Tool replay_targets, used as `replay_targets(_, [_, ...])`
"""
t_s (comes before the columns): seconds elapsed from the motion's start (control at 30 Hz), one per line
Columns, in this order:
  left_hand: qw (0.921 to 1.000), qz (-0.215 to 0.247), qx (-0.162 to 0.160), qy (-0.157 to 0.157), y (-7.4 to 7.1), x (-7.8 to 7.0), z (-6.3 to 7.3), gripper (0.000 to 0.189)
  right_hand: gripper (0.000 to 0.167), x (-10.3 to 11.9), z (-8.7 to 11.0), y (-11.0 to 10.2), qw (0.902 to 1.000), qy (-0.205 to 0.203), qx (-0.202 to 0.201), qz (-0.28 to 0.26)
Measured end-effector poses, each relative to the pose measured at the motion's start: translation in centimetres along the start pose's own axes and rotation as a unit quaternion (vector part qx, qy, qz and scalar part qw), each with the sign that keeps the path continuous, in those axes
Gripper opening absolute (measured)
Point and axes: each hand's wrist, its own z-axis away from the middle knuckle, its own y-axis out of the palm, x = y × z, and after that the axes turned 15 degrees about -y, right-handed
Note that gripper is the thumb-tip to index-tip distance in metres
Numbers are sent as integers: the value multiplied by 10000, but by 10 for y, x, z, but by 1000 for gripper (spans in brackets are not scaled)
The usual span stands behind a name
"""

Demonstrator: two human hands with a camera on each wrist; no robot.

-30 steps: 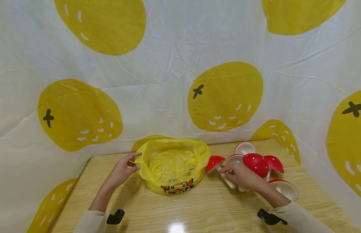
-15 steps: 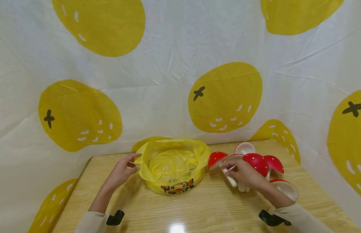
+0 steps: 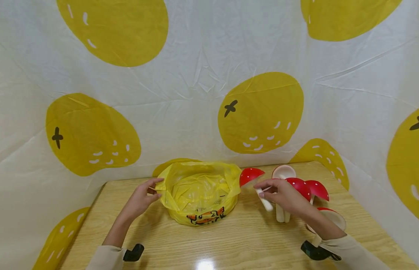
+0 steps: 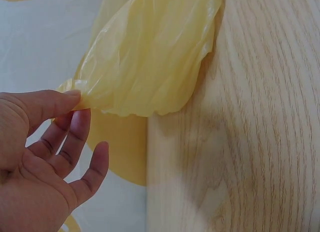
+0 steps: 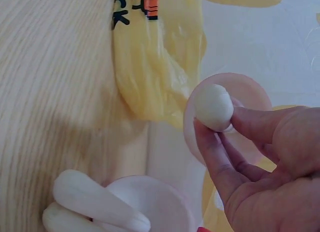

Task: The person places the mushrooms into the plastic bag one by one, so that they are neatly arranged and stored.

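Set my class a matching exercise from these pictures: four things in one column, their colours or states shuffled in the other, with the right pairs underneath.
1. Left hand
2. Right hand
3. Yellow bag
4. Tabletop

A. Light brown wood grain
B. Holding a red-capped mushroom by its pale stem
C. Open at the top, with an orange and black print
D. Pinching thin plastic

Pairs: 1-D, 2-B, 3-C, 4-A

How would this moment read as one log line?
left hand: pinches yellow bag; right hand: holds mushroom by stem; other mushrooms: on table
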Motion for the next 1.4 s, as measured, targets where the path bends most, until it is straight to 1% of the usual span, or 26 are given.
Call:
replay_targets(0.1, [10000, -15, -2, 14, 0, 0, 0, 50, 31, 4, -2, 0, 9997, 88, -101, -180])
replay_targets(0.2, [10000, -9, 11, 25, 0, 0, 0, 51, 33, 9, -4, 0, 9995, 80, -125, -275])
replay_targets(0.37, [10000, -8, 0, 29, 0, 3, 0, 51, 34, 17, -8, 1, 9997, -106, -143, -184])
replay_targets(0.63, [10000, 35, 27, -36, -1, 7, 1, 50, 36, 24, -16, 4, 9991, -322, -180, -203])
replay_targets(0.77, [10000, -35, 35, -45, -2, 7, 2, 50, 36, 28, -24, 7, 9986, -458, -170, -211])
replay_targets(0.87, [9999, -77, 57, -73, -2, 6, 2, 50, 36, 31, -29, 9, 9987, -412, -113, -269])
replay_targets(1.03, [9999, -71, 48, -130, -2, 6, 1, 50, 36, 40, -40, 14, 9979, -311, -16, -563])
replay_targets(1.4, [9999, -93, -9, -83, -2, 5, 1, 50, 36, 51, -67, 31, 9931, -700, 153, -923])
